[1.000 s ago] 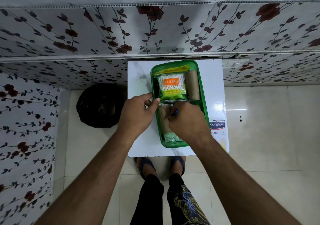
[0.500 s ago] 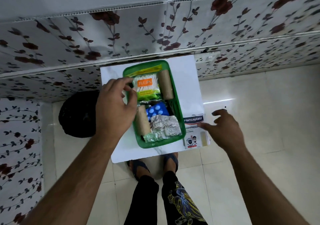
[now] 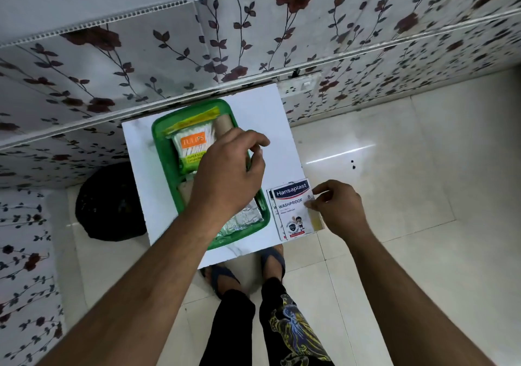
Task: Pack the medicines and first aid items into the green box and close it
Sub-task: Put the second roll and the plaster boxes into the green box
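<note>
Floral-patterned wall panels and pale glossy floor tiles surround a small white table (image 3: 253,106), on which the green box (image 3: 166,173) sits open, a Tulips cotton-swab packet (image 3: 191,148) at its far end, a brown bandage roll (image 3: 224,123) beside that packet, and foil blister strips (image 3: 248,216) at the near end. Left hand (image 3: 228,173) hovers over the box's middle, fingers loosely curled, gripping nothing I can make out. Right hand (image 3: 338,205), just right of the box, pinches the edge of the Hansaplast plaster packets (image 3: 293,210) lying on the table's right edge.
</note>
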{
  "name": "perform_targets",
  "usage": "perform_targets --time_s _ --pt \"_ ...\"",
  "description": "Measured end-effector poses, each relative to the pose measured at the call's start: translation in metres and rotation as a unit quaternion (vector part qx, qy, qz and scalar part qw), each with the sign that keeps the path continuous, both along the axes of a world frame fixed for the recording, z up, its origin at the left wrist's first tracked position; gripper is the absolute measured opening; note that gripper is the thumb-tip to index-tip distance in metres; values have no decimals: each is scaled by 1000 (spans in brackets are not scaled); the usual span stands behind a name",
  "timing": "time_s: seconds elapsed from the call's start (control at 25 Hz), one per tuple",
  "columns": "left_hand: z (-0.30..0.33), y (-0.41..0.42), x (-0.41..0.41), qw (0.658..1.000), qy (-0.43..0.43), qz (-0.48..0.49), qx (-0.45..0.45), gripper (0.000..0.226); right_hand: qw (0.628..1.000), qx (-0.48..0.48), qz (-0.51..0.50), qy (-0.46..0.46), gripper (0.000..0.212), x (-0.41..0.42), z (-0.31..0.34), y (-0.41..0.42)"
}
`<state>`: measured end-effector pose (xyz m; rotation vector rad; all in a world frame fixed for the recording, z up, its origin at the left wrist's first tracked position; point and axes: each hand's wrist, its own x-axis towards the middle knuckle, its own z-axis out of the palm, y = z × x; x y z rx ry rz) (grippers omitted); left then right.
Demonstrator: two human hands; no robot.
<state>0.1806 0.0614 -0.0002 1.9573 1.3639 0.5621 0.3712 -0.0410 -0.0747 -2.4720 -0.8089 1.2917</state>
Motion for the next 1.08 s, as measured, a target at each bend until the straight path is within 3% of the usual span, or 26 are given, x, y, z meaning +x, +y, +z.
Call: perform_targets --time_s 0.2,0.36,0.48,0.6,0.72,0.88,0.96,1.08 --pt "15 -1 -3 996 -38 29 -71 25 976 114 -123 140 6 19 68 14" --pt "40 -1 -15 940 -177 63 -286 43 950 175 -68 250 5 -21 123 51" --pt "43 8 -43 934 -193 180 -241 43 955 168 -31 241 9 -47 116 72" --pt "24 27 -76 947 -96 253 -172 40 977 172 -67 104 14 -34 88 70" --pt "3 41 -83 967 31 229 -105 43 998 59 14 -9 24 -21 51 46" --pt "-2 41 -77 964 204 172 -12 52 991 -55 116 -49 64 -21 17 15" --pt "-8 37 -83 945 290 148 36 54 987 -58 135 -70 68 -26 9 11" --pt "-10 31 -92 937 323 110 77 47 985 -53 134 -90 59 -28 5 9"
